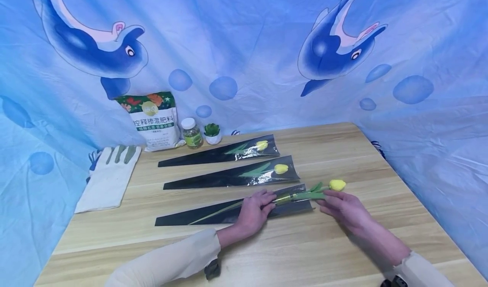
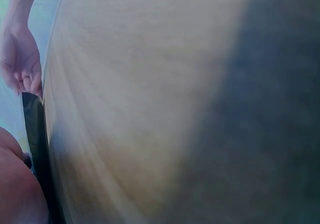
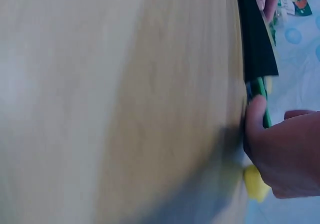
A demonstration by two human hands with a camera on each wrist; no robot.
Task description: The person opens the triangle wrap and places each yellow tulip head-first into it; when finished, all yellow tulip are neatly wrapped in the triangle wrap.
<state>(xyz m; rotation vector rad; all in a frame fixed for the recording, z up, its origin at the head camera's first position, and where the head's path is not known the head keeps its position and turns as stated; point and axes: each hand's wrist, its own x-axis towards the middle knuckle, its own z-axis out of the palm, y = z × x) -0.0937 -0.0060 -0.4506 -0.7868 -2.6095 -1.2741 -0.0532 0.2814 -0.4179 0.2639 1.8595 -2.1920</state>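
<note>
A yellow artificial tulip (image 1: 337, 185) lies with its stem along the nearest black flower sleeve (image 1: 179, 220); its bloom and leaves stick out past the sleeve's wide right end. My right hand (image 1: 347, 211) pinches the green leaf and stem just below the bloom. In the right wrist view the right thumb (image 3: 256, 112) lies along the green stem, with the yellow bloom below the hand. My left hand (image 1: 254, 213) grips the sleeve near its middle, thumb and fingers beside a shiny gold band (image 1: 284, 199). Its fingertips are partly hidden.
Farther back lie two more black sleeves, a middle one (image 1: 213, 181) and a back one (image 1: 202, 158), each holding a yellow tulip. At the back left stand a fertilizer bag (image 1: 156, 128), a lidded jar (image 1: 192, 133) and a potted succulent (image 1: 212, 133). White gloves (image 1: 108, 179) lie at the left edge.
</note>
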